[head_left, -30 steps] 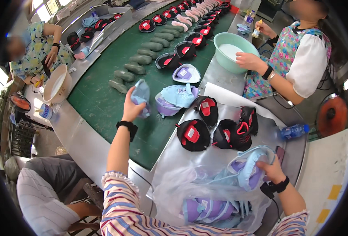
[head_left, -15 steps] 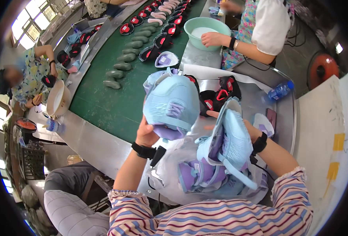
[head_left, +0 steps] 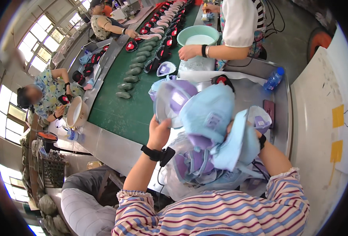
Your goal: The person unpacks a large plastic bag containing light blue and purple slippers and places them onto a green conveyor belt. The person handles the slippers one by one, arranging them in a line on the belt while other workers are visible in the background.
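1. Since half a second ago I've brought both uppers higher and closer together; they now overlap in front of me, and the right one has tipped further on edge.
2. My left hand (head_left: 159, 133) has its grip closed on the left upper (head_left: 174, 103), fingers behind it, its pale inside facing me.
3. My right hand (head_left: 256, 135) is mostly hidden behind the right upper (head_left: 237, 143); it holds that piece, though I cannot see the fingers clearly.
4. A third blue upper (head_left: 209, 112) sits between them, touching both; which hand carries it I cannot tell.
5. The right upper's long axis runs near-to-far, slightly tilted; the left hand is nearer the middle piece.
6. Below lies the bag (head_left: 193, 177) of more uppers on the bench (head_left: 111, 143). Open room is on the left, on the green belt (head_left: 119, 114); a bottle (head_left: 274, 78) stands far right.
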Demonstrator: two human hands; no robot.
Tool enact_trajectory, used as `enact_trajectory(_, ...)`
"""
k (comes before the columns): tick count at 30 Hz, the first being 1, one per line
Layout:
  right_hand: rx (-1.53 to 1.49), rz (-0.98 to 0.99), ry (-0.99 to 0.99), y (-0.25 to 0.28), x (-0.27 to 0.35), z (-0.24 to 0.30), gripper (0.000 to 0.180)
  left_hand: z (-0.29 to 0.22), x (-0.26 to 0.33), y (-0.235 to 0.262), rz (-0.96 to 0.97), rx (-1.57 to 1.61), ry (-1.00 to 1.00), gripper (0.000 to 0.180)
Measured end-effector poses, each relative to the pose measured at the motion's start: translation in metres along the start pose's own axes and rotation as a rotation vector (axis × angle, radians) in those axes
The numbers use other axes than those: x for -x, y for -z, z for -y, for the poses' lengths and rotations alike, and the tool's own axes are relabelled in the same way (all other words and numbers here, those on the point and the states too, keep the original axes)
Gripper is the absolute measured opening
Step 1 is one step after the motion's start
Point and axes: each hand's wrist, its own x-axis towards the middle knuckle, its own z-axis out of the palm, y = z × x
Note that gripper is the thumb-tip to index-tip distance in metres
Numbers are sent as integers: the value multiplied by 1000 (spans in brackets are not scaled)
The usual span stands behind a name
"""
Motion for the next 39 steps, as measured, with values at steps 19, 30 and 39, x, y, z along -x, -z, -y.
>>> enact_trajectory(19,164,-328,180,-40,12,4,39,-47,-55,37,793,-273,-179,12)
enact_trajectory(30,73,-418,342,-19,-7,6,36,-60,-78,26,254,-1508,-222,32)
enact_trajectory(39,77,-403,193,-19,-24,-11,34,-17,-87,31,668,-441,-104,10)
